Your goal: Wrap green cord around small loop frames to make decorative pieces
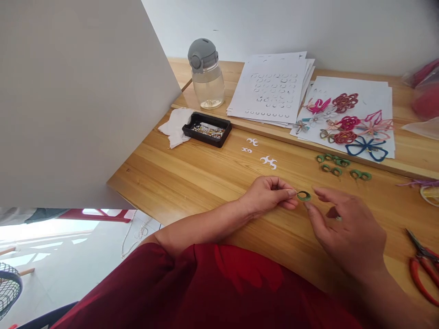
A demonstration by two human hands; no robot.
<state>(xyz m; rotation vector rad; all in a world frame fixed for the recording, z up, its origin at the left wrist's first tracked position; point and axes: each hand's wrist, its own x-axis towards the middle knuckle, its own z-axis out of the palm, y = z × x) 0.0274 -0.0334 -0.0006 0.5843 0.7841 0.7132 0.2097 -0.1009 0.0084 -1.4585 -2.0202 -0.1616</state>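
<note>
My left hand rests on the wooden table, its thumb and fingers pinched on a small green wound ring. My right hand is just right of the ring, fingers curled loosely with the tips close to it; whether they touch it I cannot tell. Several finished green wound pieces lie on the table just beyond my hands. Three white paper cut-outs lie further left.
A black tray of beads, a white cloth and a water bottle stand at the back left. Punched white sheets and paper with coloured wound flowers lie behind. Red-handled pliers lie at right.
</note>
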